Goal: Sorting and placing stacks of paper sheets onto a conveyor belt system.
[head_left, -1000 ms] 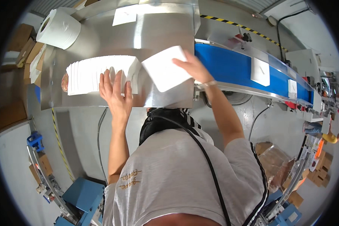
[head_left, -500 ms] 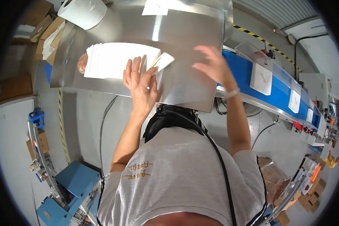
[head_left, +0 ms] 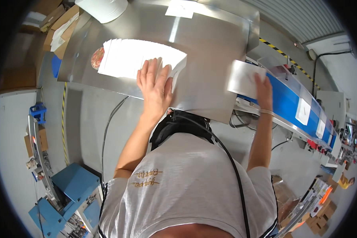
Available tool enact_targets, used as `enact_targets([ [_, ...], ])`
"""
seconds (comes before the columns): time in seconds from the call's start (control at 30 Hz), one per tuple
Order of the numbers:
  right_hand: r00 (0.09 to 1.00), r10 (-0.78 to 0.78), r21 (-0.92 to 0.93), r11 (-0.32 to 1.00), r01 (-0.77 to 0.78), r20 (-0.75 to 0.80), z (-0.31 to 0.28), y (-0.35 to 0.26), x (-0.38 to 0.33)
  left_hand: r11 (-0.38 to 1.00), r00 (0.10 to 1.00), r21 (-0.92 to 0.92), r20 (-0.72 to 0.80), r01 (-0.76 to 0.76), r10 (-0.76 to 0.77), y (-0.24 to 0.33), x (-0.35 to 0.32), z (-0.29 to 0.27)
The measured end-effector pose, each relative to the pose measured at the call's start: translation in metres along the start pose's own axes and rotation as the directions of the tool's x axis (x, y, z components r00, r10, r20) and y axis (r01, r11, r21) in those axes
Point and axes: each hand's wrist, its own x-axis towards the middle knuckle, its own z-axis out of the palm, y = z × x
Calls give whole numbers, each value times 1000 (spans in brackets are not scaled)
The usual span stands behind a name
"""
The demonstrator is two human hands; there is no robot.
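Note:
A long row of overlapping white flat packets (head_left: 127,58) lies fanned across the metal table (head_left: 210,47). On its right end rests my left hand (head_left: 155,91), open, with the fingers stretched over the packets. My right hand (head_left: 264,92) is closed on the right edge of a single white flat packet (head_left: 242,77), slightly blurred. That packet is over the near end of the blue conveyor belt (head_left: 285,98), partly overhanging the table's right edge. I cannot tell whether it touches the belt. Further along the belt lie more white packets (head_left: 303,112), spaced apart.
At the row's left end sits a round reddish patterned object (head_left: 97,58). A white roll (head_left: 103,8) stands at the back left, and a white sheet (head_left: 179,8) lies at the back. Cardboard boxes (head_left: 65,31) flank the table's left. A clear guard (head_left: 274,65) runs along the belt's far side.
My right hand, empty before over the table's right side, has moved right to the belt and holds a packet. The loose tilted packet by my left hand has left the row's end; those fingers have flattened.

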Motion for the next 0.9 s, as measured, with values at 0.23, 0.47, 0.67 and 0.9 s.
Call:
enact_targets([
  [0.23, 803, -548, -819, 556, 139, -236, -23, -2, 3, 1000, 1000, -6, -28, 5, -5, 2, 2, 4],
  [0.47, 654, -496, 103, 834, 542, 571, 126, -120, -14, 999, 999, -12, 15, -33, 33, 2, 3, 0],
  [0.67, 699, -304, 336, 937, 97, 647, 133, -82, -4, 999, 999, -14, 14, 33, -33, -12, 6, -6],
  [0.9, 1000, 9, -47, 999, -10, -12, 1, 18, 10, 1000, 999, 15, -27, -19, 19, -16, 3, -5],
])
